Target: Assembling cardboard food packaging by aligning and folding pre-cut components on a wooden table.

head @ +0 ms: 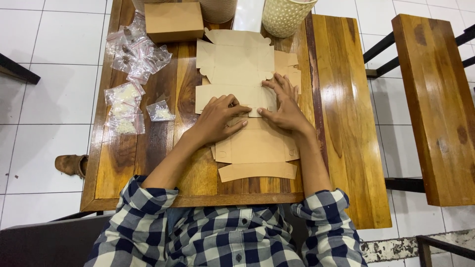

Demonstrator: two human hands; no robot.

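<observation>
Flat brown cardboard box blank (255, 146) lies on wooden surface (341, 99), directly under both hands, long axis running away from person toward second blank (237, 62) beyond. Left hand (217, 118) and right hand (284, 106) side by side, palms down, index fingertips nearly meeting at fold line (pressing flat, nothing gripped). Both equally near. Small clear bags (131, 74) well left; folded box (173, 21) at far end.
</observation>
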